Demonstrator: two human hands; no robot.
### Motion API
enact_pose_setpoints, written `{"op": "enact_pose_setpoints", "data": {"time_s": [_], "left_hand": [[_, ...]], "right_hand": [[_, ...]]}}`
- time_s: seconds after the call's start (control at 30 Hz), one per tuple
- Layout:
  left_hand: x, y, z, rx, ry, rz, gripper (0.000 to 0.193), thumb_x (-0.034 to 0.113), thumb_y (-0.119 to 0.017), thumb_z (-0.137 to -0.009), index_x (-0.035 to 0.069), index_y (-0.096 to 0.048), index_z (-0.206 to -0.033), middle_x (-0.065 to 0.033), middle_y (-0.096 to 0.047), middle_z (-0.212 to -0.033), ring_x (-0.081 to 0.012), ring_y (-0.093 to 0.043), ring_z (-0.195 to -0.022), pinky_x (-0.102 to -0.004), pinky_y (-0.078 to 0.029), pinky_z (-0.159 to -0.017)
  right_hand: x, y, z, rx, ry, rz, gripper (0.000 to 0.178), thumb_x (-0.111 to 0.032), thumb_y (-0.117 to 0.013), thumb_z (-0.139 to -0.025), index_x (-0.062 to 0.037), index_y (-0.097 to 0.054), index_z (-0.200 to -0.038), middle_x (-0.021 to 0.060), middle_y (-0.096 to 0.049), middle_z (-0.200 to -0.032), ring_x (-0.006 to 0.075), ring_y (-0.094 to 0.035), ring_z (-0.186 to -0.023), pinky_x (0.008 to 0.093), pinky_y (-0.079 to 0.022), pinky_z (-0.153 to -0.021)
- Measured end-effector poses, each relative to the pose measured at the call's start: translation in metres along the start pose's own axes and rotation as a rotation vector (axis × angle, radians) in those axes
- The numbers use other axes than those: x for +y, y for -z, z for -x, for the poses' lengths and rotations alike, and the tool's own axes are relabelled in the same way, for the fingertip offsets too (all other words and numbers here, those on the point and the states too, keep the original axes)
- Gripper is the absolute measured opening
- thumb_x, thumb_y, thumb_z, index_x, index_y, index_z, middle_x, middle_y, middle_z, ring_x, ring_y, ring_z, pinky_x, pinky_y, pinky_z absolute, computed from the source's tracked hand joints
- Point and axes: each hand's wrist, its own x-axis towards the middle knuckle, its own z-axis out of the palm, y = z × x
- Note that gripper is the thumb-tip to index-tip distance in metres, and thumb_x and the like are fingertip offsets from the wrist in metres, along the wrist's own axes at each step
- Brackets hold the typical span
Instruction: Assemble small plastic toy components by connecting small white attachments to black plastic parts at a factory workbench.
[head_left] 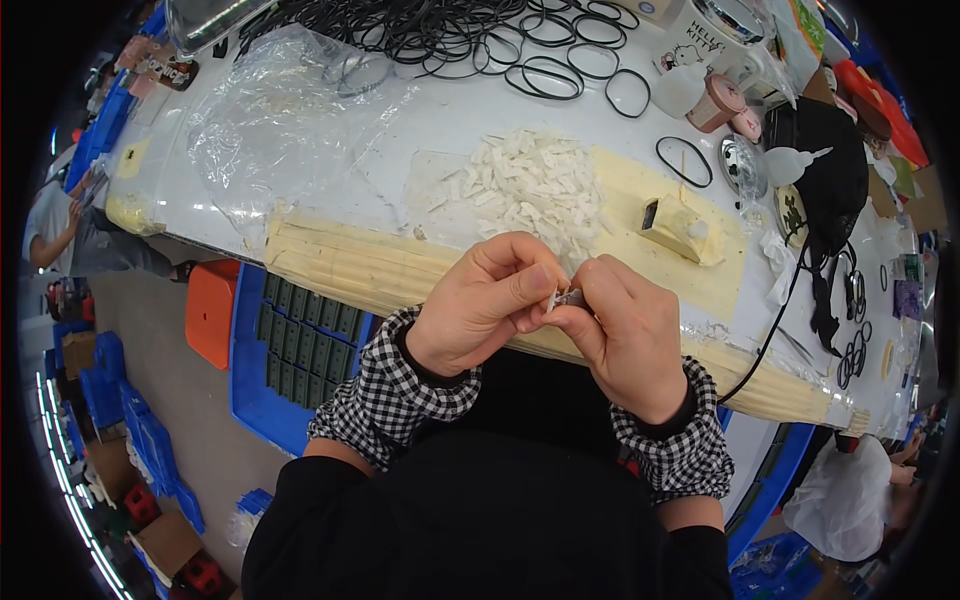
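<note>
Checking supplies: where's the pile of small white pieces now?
In the head view, the pile of small white pieces lies on the white table, just beyond the hands, left of the yellow-taped block.

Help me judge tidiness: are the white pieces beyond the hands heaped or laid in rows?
Heaped: the white pieces overlap at mixed angles in a loose pile on the table.

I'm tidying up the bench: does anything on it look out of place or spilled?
Mainly the crumpled clear plastic film sprawled left of the loose pile of small white strips; it looks like discarded wrapping. The tangled heap of thin black rings also looks untidy, with some scattered separately.
</note>
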Motion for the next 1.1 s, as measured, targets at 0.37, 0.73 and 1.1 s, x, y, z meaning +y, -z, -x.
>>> {"op": "enact_pose_setpoints", "data": {"time_s": [0.37,0.73,1.1], "left_hand": [[0.011,-0.005,0.003,0.091,0.016,-0.256,0.010,0.012,-0.060,-0.091,0.003,-0.061,-0.090,-0.0002,-0.058,-0.073,-0.0052,-0.053,-0.063,-0.0184,-0.043,-0.057],[0.010,-0.009,0.002,0.332,-0.124,-0.426,0.010,0.014,-0.053,-0.095,0.004,-0.054,-0.096,-0.0010,-0.058,-0.076,-0.0062,-0.051,-0.065,-0.0186,-0.041,-0.059],[0.019,-0.003,0.005,0.243,-0.163,-0.229,0.022,0.019,-0.044,-0.099,0.000,-0.054,-0.104,-0.0028,-0.055,-0.087,-0.0080,-0.048,-0.073,-0.0201,-0.038,-0.062]], "right_hand": [[0.001,0.006,0.000,-0.056,0.025,0.140,0.028,-0.036,-0.066,-0.080,-0.0102,-0.054,-0.078,0.0035,-0.046,-0.064,0.0218,-0.053,-0.054,0.0327,-0.040,-0.047],[0.019,0.006,0.008,0.170,-0.172,-0.032,0.013,-0.010,-0.071,-0.076,-0.0060,-0.062,-0.083,0.0058,-0.054,-0.070,0.0225,-0.057,-0.057,0.0306,-0.044,-0.051],[0.031,-0.005,0.012,0.113,-0.209,0.121,0.012,-0.006,-0.069,-0.076,-0.0048,-0.062,-0.086,0.0071,-0.058,-0.078,0.0250,-0.059,-0.061,0.0319,-0.046,-0.053]]}}
